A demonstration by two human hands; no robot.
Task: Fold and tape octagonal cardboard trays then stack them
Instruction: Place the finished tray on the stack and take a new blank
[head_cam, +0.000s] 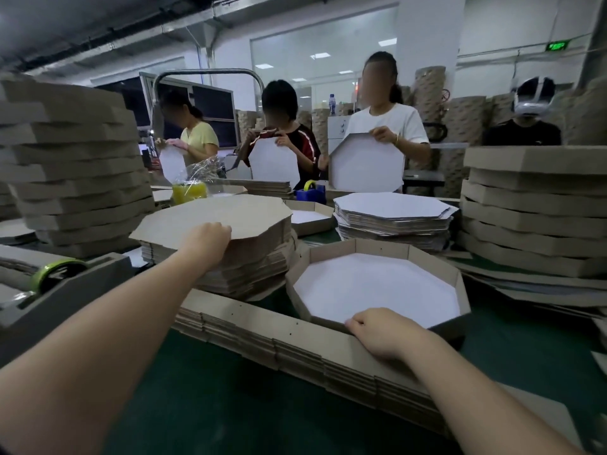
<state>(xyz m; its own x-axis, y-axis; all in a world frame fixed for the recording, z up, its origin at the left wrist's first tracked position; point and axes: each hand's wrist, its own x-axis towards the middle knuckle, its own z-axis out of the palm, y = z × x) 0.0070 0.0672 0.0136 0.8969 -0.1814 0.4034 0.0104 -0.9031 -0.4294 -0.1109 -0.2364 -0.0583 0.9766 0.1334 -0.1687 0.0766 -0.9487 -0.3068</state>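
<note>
Tray [377,284] w/ walls up sits right of centre on the tabletop [197,405], white inside facing up. All sides I can see stand upright, but I can't tell if every joint is taped. My right hand [382,331] holds its near wall, fingers curled over the rim. My left hand [213,238] is at the pile of flat brown blanks [243,267] just left of the tray, fingers curled round the near edge of the top blank [216,215], which looks a bit raised off the pile on its left side.

Progress, as I judge it: plenty done, plenty to go. Done: a tall stack of finished trays [75,165] at the left edge and another stack [525,208] at the right edge. This tray looks about ready to join one of them, prob. the right one since it's nearer.

Left to do: the blanks pile is thick, and a white-faced octagon pile [394,208] waits toward the far edge. A long bundle of folded side strips [295,353] lies across the near part of the tabletop. So the next piece is in my left hand, not yet folded or taped. Tape dispenser [59,284] w/ green roll sits at the near left corner, untouched right now.
</note>
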